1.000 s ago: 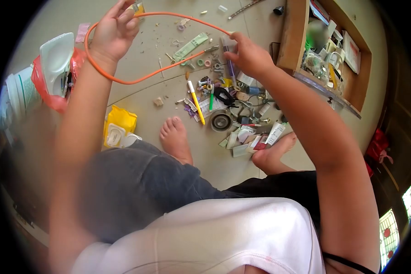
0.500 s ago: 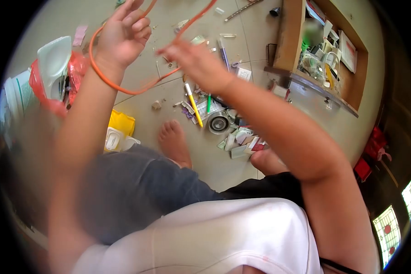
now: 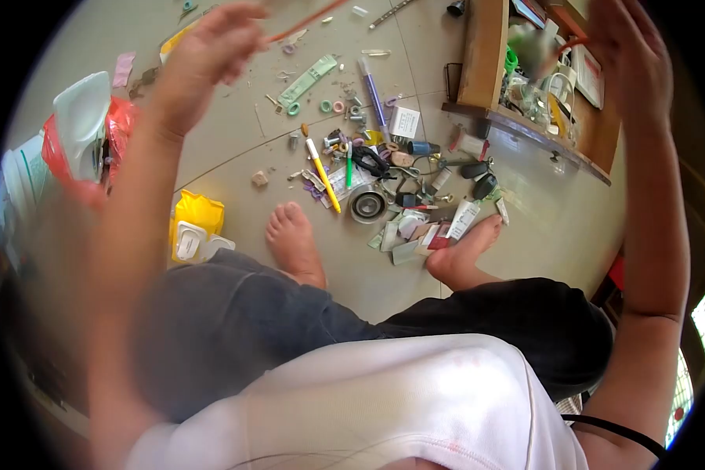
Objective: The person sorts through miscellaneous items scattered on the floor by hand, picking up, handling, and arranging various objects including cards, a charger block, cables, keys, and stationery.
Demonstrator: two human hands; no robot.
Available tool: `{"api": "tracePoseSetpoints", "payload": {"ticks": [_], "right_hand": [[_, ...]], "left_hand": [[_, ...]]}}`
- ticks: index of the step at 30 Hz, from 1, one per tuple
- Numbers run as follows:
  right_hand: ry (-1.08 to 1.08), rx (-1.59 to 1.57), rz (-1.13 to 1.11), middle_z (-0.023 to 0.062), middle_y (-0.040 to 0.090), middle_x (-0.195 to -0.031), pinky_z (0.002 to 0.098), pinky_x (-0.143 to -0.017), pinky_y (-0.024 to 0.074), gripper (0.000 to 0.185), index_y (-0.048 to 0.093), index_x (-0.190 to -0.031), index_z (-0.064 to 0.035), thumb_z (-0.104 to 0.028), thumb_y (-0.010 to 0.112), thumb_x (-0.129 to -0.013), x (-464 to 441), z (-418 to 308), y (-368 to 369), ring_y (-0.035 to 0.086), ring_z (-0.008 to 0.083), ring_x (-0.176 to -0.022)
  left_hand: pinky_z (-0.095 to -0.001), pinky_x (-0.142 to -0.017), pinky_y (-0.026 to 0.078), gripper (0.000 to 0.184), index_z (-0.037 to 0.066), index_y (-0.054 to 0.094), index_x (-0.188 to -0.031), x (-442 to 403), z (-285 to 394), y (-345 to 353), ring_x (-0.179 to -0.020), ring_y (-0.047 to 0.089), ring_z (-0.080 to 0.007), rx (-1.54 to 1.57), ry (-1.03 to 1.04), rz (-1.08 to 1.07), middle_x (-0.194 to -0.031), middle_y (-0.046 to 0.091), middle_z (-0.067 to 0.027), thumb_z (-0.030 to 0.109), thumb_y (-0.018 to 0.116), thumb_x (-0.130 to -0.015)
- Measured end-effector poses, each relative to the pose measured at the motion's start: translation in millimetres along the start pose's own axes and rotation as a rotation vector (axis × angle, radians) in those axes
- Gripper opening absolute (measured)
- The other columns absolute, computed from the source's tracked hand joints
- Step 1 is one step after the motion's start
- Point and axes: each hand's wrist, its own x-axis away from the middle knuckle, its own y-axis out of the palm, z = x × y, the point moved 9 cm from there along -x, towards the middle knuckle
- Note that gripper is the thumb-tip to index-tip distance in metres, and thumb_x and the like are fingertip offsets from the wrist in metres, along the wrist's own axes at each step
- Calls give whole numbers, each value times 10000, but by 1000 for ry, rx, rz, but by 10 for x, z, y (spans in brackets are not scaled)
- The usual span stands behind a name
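My left hand [image 3: 204,66], blurred at the upper left, is closed on the orange cord [image 3: 309,21], which runs from it up past the top edge. Another stretch of the cord meets my right hand [image 3: 630,63], raised at the upper right in front of the wooden drawer, with its fingers closed on it. The middle of the cord is out of view. On the floor between the arms lie a yellow marker [image 3: 323,176], a purple pen [image 3: 374,98], a green wrapper [image 3: 309,81] and a white box [image 3: 404,122].
The wooden drawer [image 3: 478,59] full of odds and ends stands at the upper right. At the left are a red plastic bag [image 3: 123,133] and a yellow wipes pack [image 3: 198,215]. Cards and a round metal piece [image 3: 368,204] lie near my feet.
My right hand has swung from the middle to the far upper right, drawing the cord out. The loop that hung around my left wrist is gone, and the view has shifted slightly.
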Motion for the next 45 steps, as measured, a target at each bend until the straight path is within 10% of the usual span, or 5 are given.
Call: {"api": "tracePoseSetpoints", "payload": {"ticks": [13, 16, 23, 32, 45], "right_hand": [[219, 686, 82, -1, 580, -886, 208, -814, 411, 246, 635, -1120, -57, -213, 560, -945, 546, 1570, -2538, 531, 86, -865], [-341, 1136, -19, 46, 623, -1002, 246, -856, 445, 213, 611, -1116, -47, -147, 570, -932, 634, 1102, -1694, 560, 130, -946], [-80, 435, -973, 90, 592, -1007, 373, -753, 514, 241, 598, -1054, -95, -138, 653, -823, 1637, 1068, 753, 614, 298, -881], [180, 812, -919, 130, 545, -1033, 429, -757, 513, 392, 508, -1123, -88, -188, 688, -789, 2118, 2260, 1210, 602, 336, -933], [726, -288, -765, 8, 573, -886, 242, -722, 441, 422, 583, -1200, -39, -290, 587, -861, 1647, 1786, 1727, 521, 81, -799]], "left_hand": [[-190, -644, 393, 368, 80, 591, -1203, 93, -486, 622, -782, 542, -61, -260, -110, -238, -1026, 631, -6, 282, 579, -895], [-193, -638, 392, 352, 81, 600, -1183, 177, -702, 611, -784, 546, -59, -249, -209, -199, -1008, 634, -1, 283, 584, -894], [-267, -714, 466, 258, 77, 620, -1122, 213, -1085, 958, -769, 546, -104, -456, -200, -294, -978, 631, -11, 189, 596, -891], [-294, -705, 482, 222, 92, 632, -1087, 388, -1309, 1104, -731, 542, -126, -624, -192, -420, -951, 632, -34, 162, 602, -878], [-261, -713, 489, 423, 150, 553, -1232, 321, -772, 1152, -752, 569, -125, -503, 46, -287, -1065, 576, -42, 114, 666, -826]]}}
